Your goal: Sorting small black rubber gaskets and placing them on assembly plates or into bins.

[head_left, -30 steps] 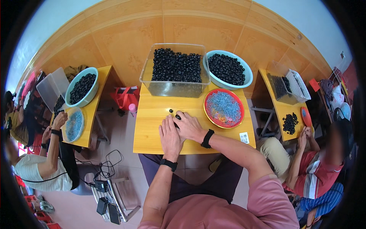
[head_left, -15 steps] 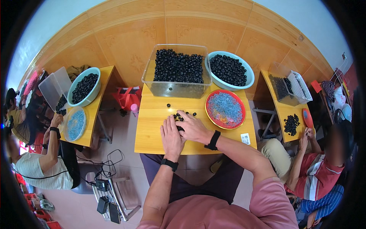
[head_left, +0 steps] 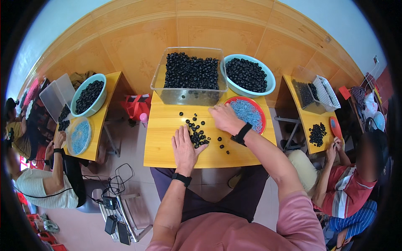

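Observation:
My left hand (head_left: 185,148) lies open on the yellow table, fingers spread, its thumb and fingers bordering a loose group of small black ring-shaped parts (head_left: 195,136). A few more black parts lie scattered to the right of this group. Over the table, at the left rim of a red plate (head_left: 263,122), is my right hand (head_left: 226,119). Its fingers bend down and are mostly hidden, so whether they hold anything does not show. Thin blue pieces (head_left: 246,113) fill the plate, which my right hand partly covers.
A clear plastic bin (head_left: 184,97) of black parts stands at the table's back, beside a light blue basin (head_left: 271,85) of the same parts. People work at side tables left (head_left: 111,90) and right (head_left: 307,125). A metal-framed stool with cables (head_left: 125,213) stands on the floor at left.
My hands have come apart. The right one moved up and right toward the red plate, while the left flattened beside the black parts, which are now uncovered and more spread out.

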### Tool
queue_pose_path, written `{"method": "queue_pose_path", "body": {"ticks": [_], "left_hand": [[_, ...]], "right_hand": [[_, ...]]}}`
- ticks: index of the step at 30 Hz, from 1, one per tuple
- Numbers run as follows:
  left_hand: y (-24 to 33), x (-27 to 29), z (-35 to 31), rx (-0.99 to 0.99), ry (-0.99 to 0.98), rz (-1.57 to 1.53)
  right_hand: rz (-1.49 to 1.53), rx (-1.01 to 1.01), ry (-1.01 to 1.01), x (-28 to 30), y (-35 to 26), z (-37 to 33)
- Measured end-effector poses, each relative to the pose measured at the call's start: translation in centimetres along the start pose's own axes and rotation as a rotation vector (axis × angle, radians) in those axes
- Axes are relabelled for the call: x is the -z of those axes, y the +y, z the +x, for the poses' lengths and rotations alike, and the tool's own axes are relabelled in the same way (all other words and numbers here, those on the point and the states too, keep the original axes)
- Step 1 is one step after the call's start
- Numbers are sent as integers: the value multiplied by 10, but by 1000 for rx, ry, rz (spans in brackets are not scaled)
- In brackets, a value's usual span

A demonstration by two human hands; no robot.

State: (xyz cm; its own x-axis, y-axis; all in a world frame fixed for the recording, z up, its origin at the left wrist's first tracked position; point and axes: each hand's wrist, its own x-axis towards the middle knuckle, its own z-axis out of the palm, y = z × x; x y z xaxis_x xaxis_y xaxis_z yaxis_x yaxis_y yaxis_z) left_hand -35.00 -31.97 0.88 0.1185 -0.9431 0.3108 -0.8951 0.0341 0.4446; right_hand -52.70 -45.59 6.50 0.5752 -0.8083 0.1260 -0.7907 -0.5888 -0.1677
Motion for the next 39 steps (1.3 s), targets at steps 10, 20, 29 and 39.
{"method": "queue_pose_path", "body": {"ticks": [10, 20, 29, 39], "left_hand": [[-12, -6, -2, 79, 260, -455], [-17, -4, -5, 155, 236, -520], [-17, -2, -7, 120, 249, -502], [-18, 0, -8, 119, 282, -496]], "right_hand": [[23, 67, 72, 22, 5, -4], [-50, -106, -94, 42, 13, -77], [-69, -202, -179, 39, 19, -110], [-146, 18, 125, 5, 28, -11]]}}
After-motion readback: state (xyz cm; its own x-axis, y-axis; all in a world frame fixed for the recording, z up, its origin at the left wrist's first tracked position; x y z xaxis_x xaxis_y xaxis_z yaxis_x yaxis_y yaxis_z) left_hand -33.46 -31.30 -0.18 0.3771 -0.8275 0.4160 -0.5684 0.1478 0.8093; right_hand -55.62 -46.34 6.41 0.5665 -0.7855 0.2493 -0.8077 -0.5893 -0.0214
